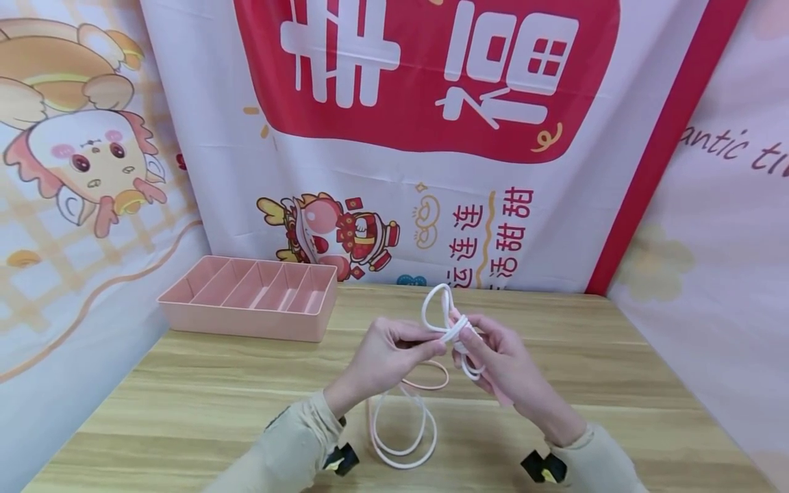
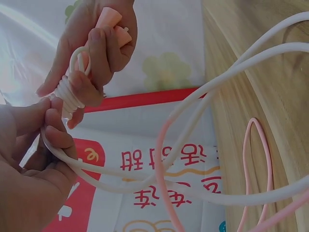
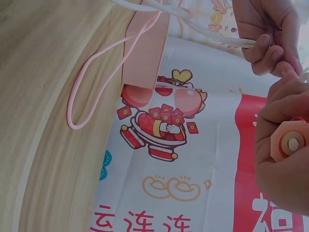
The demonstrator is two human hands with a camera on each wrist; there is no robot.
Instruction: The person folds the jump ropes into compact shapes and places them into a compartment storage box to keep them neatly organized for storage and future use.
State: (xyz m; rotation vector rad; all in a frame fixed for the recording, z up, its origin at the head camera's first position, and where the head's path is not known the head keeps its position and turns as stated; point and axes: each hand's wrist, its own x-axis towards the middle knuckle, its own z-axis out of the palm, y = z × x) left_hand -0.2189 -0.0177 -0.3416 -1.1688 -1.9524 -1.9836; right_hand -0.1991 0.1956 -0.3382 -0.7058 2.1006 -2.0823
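A jump rope with pink handles and a white-and-pink cord is between the two hands. My right hand (image 1: 508,363) grips the handles (image 2: 109,18), whose ends stick out of the fist in the left wrist view. White cord (image 2: 67,94) is wound in several turns around them. Close against these turns, my left hand (image 1: 388,359) pinches the white cord between thumb and fingers. A white cord loop (image 1: 431,294) stands up above the hands. Below the left hand, more cord hangs in loose loops (image 1: 403,468), part white and part pink; whether they touch the table cannot be told.
At the back left of the wooden table (image 1: 585,383) stands a pink box (image 1: 243,322) with several compartments. Behind the table hangs a printed red-and-white cloth (image 1: 382,164). Printed walls rise on both sides.
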